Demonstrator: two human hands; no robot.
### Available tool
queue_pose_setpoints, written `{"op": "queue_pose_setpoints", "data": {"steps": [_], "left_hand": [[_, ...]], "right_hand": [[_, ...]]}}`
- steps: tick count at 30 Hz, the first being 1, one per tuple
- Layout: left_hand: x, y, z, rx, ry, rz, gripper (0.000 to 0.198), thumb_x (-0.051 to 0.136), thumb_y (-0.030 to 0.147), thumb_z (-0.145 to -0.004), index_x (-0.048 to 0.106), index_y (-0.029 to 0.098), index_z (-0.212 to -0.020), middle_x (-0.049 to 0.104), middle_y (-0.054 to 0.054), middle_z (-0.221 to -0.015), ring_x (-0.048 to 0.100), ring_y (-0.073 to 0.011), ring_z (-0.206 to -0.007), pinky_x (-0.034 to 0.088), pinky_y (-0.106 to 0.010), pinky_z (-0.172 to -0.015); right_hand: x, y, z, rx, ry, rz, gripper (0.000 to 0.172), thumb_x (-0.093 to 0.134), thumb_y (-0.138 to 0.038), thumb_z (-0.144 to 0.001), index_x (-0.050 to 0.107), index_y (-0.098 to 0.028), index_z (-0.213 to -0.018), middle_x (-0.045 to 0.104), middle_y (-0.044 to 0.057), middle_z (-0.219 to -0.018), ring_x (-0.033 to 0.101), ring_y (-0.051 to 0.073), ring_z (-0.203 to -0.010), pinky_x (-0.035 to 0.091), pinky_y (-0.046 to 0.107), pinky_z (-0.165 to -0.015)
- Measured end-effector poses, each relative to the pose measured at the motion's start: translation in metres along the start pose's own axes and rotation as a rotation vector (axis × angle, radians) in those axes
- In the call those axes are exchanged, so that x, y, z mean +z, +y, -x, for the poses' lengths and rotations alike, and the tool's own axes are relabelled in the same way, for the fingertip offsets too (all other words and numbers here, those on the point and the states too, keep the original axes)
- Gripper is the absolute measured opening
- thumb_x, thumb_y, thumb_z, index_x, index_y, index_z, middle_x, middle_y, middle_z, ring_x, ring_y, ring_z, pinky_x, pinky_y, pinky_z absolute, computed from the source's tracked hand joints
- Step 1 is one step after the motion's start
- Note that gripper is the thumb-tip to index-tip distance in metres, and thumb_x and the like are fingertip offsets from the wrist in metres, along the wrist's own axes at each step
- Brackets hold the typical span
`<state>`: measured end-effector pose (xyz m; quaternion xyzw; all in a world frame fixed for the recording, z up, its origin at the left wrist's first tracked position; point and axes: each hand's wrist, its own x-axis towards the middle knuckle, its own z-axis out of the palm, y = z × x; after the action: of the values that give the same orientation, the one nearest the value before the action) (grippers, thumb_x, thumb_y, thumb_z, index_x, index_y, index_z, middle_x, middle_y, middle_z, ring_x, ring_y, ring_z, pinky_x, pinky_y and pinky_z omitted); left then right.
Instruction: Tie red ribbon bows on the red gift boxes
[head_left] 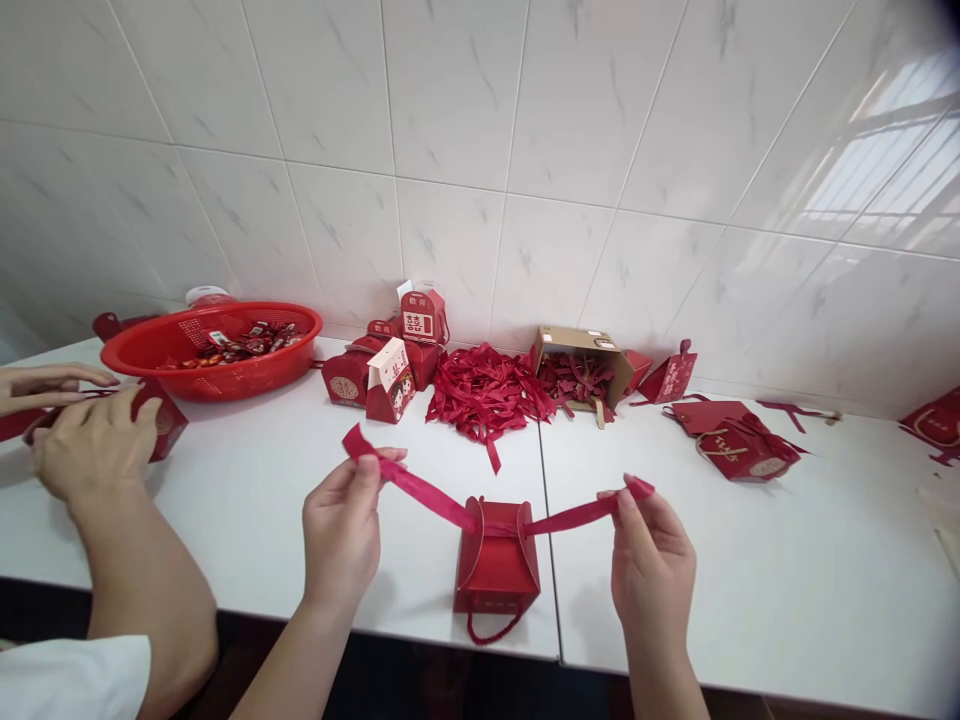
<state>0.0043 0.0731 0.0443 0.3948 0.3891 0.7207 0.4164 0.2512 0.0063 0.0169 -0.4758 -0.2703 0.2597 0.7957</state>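
A small red gift box [498,575] stands near the table's front edge, its rope handle hanging over the near side. A red ribbon [431,497] passes through the top of the box and stretches out to both sides. My left hand [345,530] pinches one end of it, left of the box, with a short tail sticking up past the fingers. On the right, my right hand [651,545] pinches the other end between thumb and fingers. Both hands are raised above the table, apart from the box itself.
A co-worker's hands [101,435] handle another red box at left. Behind them sits a red plastic basket [281,375] of wrapped sweets. Along the wall are finished boxes [349,385], a ribbon pile [487,390], an open carton [622,375] and a tied box [746,445].
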Motion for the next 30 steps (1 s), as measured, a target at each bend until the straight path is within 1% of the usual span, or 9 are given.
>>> {"op": "queue_pose_setpoints", "data": {"steps": [4, 7, 11, 15, 21, 23, 26, 28, 30], "left_hand": [[0.025, 0.020, -0.006, 0.115, -0.244, -0.100, 0.018, 0.076, 0.032, -0.073, 0.072, 0.017, -0.083, 0.071, -0.003, -0.085, 0.064, -0.0180, -0.085, 0.051, -0.029, -0.082], [0.043, 0.031, -0.008, 0.160, -0.307, -0.119, 0.015, 0.079, 0.025, -0.068, 0.072, 0.019, -0.080, 0.069, 0.000, -0.077, 0.062, -0.0144, -0.075, 0.051, -0.026, -0.076], [0.058, 0.040, -0.007, 0.142, -0.377, -0.158, 0.012, 0.077, 0.028, -0.071, 0.073, 0.019, -0.079, 0.069, 0.000, -0.074, 0.061, -0.0136, -0.072, 0.049, -0.024, -0.073], [0.066, 0.044, -0.002, 0.126, -0.430, -0.150, 0.013, 0.075, 0.030, -0.074, 0.073, 0.019, -0.079, 0.070, 0.000, -0.073, 0.062, -0.0132, -0.072, 0.050, -0.024, -0.073], [0.074, 0.048, 0.001, 0.079, -0.447, -0.048, 0.014, 0.071, 0.031, -0.079, 0.068, 0.018, -0.084, 0.073, -0.002, -0.081, 0.066, -0.0151, -0.083, 0.051, -0.026, -0.081], [0.075, 0.049, 0.002, 0.065, -0.498, -0.046, 0.016, 0.066, 0.033, -0.083, 0.065, 0.017, -0.085, 0.072, -0.002, -0.078, 0.067, -0.0150, -0.080, 0.051, -0.027, -0.080], [0.077, 0.052, 0.007, 0.034, -0.620, -0.104, 0.018, 0.064, 0.033, -0.084, 0.058, 0.019, -0.093, 0.070, 0.001, -0.068, 0.066, -0.0140, -0.072, 0.050, -0.027, -0.075], [0.079, 0.055, 0.011, -0.008, -0.706, -0.173, 0.022, 0.065, 0.031, -0.083, 0.050, 0.021, -0.096, 0.069, 0.003, -0.065, 0.065, -0.0133, -0.068, 0.049, -0.026, -0.071], [0.080, 0.057, 0.013, -0.053, -0.766, -0.228, 0.027, 0.066, 0.028, -0.082, 0.042, 0.023, -0.093, 0.068, 0.005, -0.064, 0.065, -0.0128, -0.067, 0.048, -0.025, -0.068]], "right_hand": [[0.022, -0.025, -0.007, -0.091, -0.157, 0.041, 0.018, 0.073, -0.032, -0.076, 0.069, -0.019, -0.089, 0.070, 0.003, -0.078, 0.066, 0.018, -0.075, 0.051, 0.034, -0.071], [0.038, -0.040, -0.007, -0.116, -0.268, 0.046, 0.017, 0.072, -0.030, -0.078, 0.069, -0.020, -0.091, 0.071, 0.002, -0.077, 0.066, 0.018, -0.072, 0.051, 0.032, -0.068], [0.055, -0.050, -0.005, -0.137, -0.348, 0.023, 0.011, 0.070, -0.029, -0.080, 0.068, -0.022, -0.088, 0.069, -0.001, -0.074, 0.064, 0.013, -0.070, 0.049, 0.026, -0.067], [0.062, -0.051, -0.004, -0.098, -0.401, -0.101, 0.009, 0.070, -0.028, -0.080, 0.066, -0.022, -0.086, 0.068, -0.001, -0.079, 0.064, 0.012, -0.075, 0.050, 0.025, -0.070], [0.066, -0.056, -0.009, -0.021, -0.455, -0.245, 0.013, 0.068, -0.028, -0.082, 0.057, -0.021, -0.082, 0.069, -0.002, -0.077, 0.064, 0.011, -0.066, 0.051, 0.027, -0.070], [0.067, -0.057, -0.010, 0.003, -0.481, -0.210, 0.014, 0.067, -0.029, -0.083, 0.055, -0.021, -0.082, 0.069, -0.001, -0.076, 0.060, 0.008, -0.056, 0.049, 0.024, -0.060], [0.069, -0.059, -0.010, 0.033, -0.534, -0.078, 0.013, 0.066, -0.029, -0.083, 0.057, -0.021, -0.086, 0.067, -0.002, -0.070, 0.045, 0.004, -0.042, 0.035, 0.018, -0.042], [0.069, -0.060, -0.008, 0.004, -0.587, -0.010, 0.014, 0.066, -0.030, -0.082, 0.061, -0.020, -0.090, 0.065, -0.002, -0.068, 0.045, 0.005, -0.045, 0.035, 0.019, -0.043], [0.068, -0.061, -0.005, -0.044, -0.690, 0.035, 0.013, 0.065, -0.031, -0.083, 0.063, -0.019, -0.088, 0.064, 0.000, -0.070, 0.054, 0.009, -0.057, 0.043, 0.022, -0.052]]}}
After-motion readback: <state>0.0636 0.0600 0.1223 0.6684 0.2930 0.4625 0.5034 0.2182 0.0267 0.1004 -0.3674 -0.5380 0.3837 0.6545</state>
